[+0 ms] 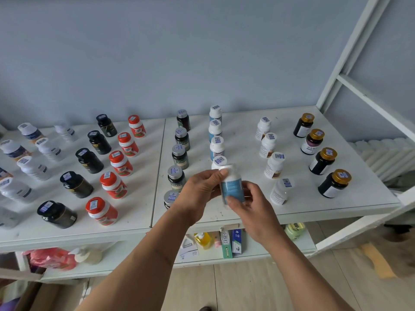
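At the far left of the white shelf top (247, 140) stand white bottles (31, 169), then a column of black jars (89, 160) and a column of red-capped bottles (121, 163), each with a barcode sticker on its lid. Past the seam between the two panels comes a row of dark jars with silver caps (179, 157). Just beside the nearest of them, the left hand (197, 194) curls round the upper part of a white bottle with a blue label (231, 187), thumb near its cap. The bottle is roughly upright over the near part of the shelf top, in front of a row of matching blue-labelled bottles (216, 148). The right hand (249, 205) grips its lower half, thumb across the label and fingers on the far side. Further right stand white bottles with brown labels (274, 164), then dark jars with gold caps (323, 160).
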The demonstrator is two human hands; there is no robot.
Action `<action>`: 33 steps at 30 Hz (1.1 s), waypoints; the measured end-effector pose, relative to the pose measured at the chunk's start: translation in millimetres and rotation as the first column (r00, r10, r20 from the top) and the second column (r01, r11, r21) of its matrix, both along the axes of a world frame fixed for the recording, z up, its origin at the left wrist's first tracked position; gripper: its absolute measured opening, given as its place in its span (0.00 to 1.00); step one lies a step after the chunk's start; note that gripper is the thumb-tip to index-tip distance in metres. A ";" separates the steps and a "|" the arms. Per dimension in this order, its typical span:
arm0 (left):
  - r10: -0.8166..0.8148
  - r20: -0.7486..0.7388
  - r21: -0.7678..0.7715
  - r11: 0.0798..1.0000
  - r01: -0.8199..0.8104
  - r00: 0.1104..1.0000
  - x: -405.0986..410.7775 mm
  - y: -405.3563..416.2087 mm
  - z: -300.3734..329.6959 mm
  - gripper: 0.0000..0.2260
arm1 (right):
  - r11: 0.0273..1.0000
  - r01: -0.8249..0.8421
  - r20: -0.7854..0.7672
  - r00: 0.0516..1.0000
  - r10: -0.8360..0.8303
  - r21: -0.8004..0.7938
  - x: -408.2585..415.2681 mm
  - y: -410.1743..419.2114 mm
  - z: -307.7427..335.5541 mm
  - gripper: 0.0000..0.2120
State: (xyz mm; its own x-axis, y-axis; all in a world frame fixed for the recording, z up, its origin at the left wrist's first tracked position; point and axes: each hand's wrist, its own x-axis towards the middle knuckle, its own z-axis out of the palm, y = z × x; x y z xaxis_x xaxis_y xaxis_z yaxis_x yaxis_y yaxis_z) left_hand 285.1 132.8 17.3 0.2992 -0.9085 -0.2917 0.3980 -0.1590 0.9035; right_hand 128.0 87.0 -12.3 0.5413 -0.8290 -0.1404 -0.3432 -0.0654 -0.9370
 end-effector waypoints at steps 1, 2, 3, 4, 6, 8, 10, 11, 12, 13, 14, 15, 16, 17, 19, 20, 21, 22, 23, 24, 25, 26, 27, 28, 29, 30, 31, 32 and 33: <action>-0.005 -0.001 0.002 1.000 0.005 1.000 0.0 -0.5 -1.5 0.21 | 0.998 0.035 -0.024 0.999 -0.036 -0.051 1.9 1.1 -0.9 0.24; -0.013 0.001 -0.001 1.000 0.013 1.000 -0.5 -0.4 -2.2 0.21 | 0.991 0.082 -0.043 0.995 -0.087 -0.104 3.4 2.1 -1.8 0.26; -0.024 0.012 -0.003 1.000 0.024 1.000 -0.8 -0.4 -3.1 0.20 | 0.980 0.120 -0.060 0.990 -0.131 -0.156 4.8 3.1 -2.4 0.28; -0.036 0.030 -0.001 0.999 0.036 0.999 -1.2 -0.4 -3.3 0.20 | 0.971 0.137 -0.077 0.985 -0.155 -0.198 5.6 4.1 -2.7 0.29; -0.048 0.076 0.014 0.999 0.047 0.996 -0.2 -1.2 -4.6 0.20 | 0.958 0.135 -0.099 0.981 -0.164 -0.252 6.2 5.1 -4.6 0.30; -0.043 0.097 0.022 0.999 0.041 0.994 2.2 -2.1 -5.6 0.20 | 0.972 0.118 -0.067 0.989 -0.134 -0.204 6.5 4.6 -5.6 0.27; -0.055 0.099 0.019 0.998 0.053 0.994 5.5 -2.6 -6.6 0.17 | 0.995 0.070 0.003 0.998 -0.070 -0.077 6.8 2.1 -3.8 0.22; -0.075 0.107 0.021 0.997 0.073 0.991 8.0 -3.0 -7.6 0.16 | 0.999 0.031 0.022 0.999 -0.030 -0.034 7.4 -0.5 -3.2 0.22; -0.105 0.120 0.020 0.994 0.103 0.987 10.0 -3.0 -7.3 0.15 | 1.000 -0.007 0.021 1.000 0.008 -0.016 7.9 -3.5 -2.7 0.23; -0.134 0.136 0.017 0.991 0.133 0.982 12.5 -3.2 -7.4 0.15 | 0.999 -0.036 0.017 0.999 0.036 -0.005 9.4 -6.9 -2.8 0.24; -0.158 0.154 0.012 0.987 0.158 0.975 15.0 -3.0 -7.0 0.15 | 0.999 -0.048 0.020 0.999 0.048 0.008 11.2 -9.8 -2.8 0.25; -0.162 0.189 0.011 0.987 0.163 0.969 18.1 -3.2 -7.3 0.17 | 0.999 -0.045 0.031 0.999 0.044 0.028 13.6 -12.9 -4.0 0.26; -0.145 0.249 0.022 0.989 0.144 0.957 21.2 -3.1 -7.5 0.20 | 0.998 -0.035 0.034 0.999 0.033 0.045 16.1 -15.2 -5.8 0.27; -0.116 0.350 0.046 0.993 0.107 0.930 23.7 -2.8 -7.6 0.23 | 0.998 -0.024 0.025 0.999 0.023 0.057 19.0 -16.9 -7.8 0.28; -0.071 0.649 0.090 0.996 0.017 0.758 28.5 -2.5 -10.1 0.24 | 0.998 -0.010 -0.036 0.999 0.012 0.062 25.0 -18.7 -14.8 0.30; -0.057 0.784 0.091 0.996 -0.024 0.618 30.5 -2.3 -12.1 0.23 | 0.998 -0.009 -0.065 0.998 0.014 0.064 27.9 -18.7 -19.1 0.31; -0.037 0.871 0.075 0.995 -0.058 0.489 32.0 -2.4 -13.5 0.21 | 0.998 -0.011 -0.083 0.996 0.017 0.067 30.6 -18.8 -24.7 0.31; -0.012 0.917 0.051 0.995 -0.087 0.400 32.8 -2.7 -13.9 0.19 | 0.998 -0.015 -0.096 0.995 0.022 0.069 33.2 -18.5 -29.9 0.31; 0.004 0.941 0.036 0.993 -0.110 0.339 33.3 -3.5 -15.2 0.18 | 0.997 -0.023 -0.110 0.993 0.031 0.071 35.5 -18.3 -36.1 0.31; 0.009 0.957 0.029 0.992 -0.126 0.291 33.7 -3.9 -16.4 0.17 | 0.997 -0.036 -0.129 0.991 0.044 0.066 37.5 -17.9 -41.7 0.30; 0.002 0.968 0.032 0.991 -0.131 0.250 33.9 -4.3 -18.3 0.16 | 0.998 -0.049 -0.155 0.986 0.057 0.049 39.2 -17.6 -47.4 0.30; -0.006 0.977 0.034 0.991 -0.130 0.212 33.8 -4.8 -20.2 0.16 | 0.998 -0.061 -0.184 0.981 0.065 0.023 40.4 -17.3 -51.5 0.30; -0.011 0.984 0.033 0.992 -0.124 0.178 33.4 -5.7 -22.0 0.16 | 0.997 -0.071 -0.204 0.977 0.068 -0.007 41.5 -17.4 -54.1 0.29; -0.014 0.989 0.032 0.992 -0.119 0.146 33.3 -6.9 -24.1 0.16 | 0.996 -0.079 -0.211 0.975 0.071 -0.030 42.2 -17.8 -55.2 0.29; -0.018 0.993 0.032 0.993 -0.117 0.119 33.1 -8.5 -26.2 0.16 | 0.995 -0.091 -0.209 0.975 0.082 -0.035 42.4 -19.6 -56.1 0.29; -0.027 0.995 0.039 0.992 -0.121 0.097 32.5 -9.8 -28.5 0.15 | 0.994 -0.112 -0.197 0.975 0.106 -0.018 41.5 -21.6 -55.7 0.30; -0.038 0.996 0.048 0.991 -0.127 0.080 31.5 -10.8 -30.4 0.15 | 0.991 -0.132 -0.170 0.976 0.134 0.024 39.2 -23.5 -54.8 0.31; -0.051 0.996 0.060 0.989 -0.133 0.069 30.7 -11.8 -31.7 0.15 | 0.987 -0.140 -0.115 0.982 0.148 0.073 36.1 -25.7 -52.2 0.31; -0.059 0.996 0.068 0.988 -0.140 0.065 30.3 -13.5 -31.9 0.15 | 0.983 -0.136 -0.031 0.990 0.141 0.120 33.1 -28.9 -47.0 0.30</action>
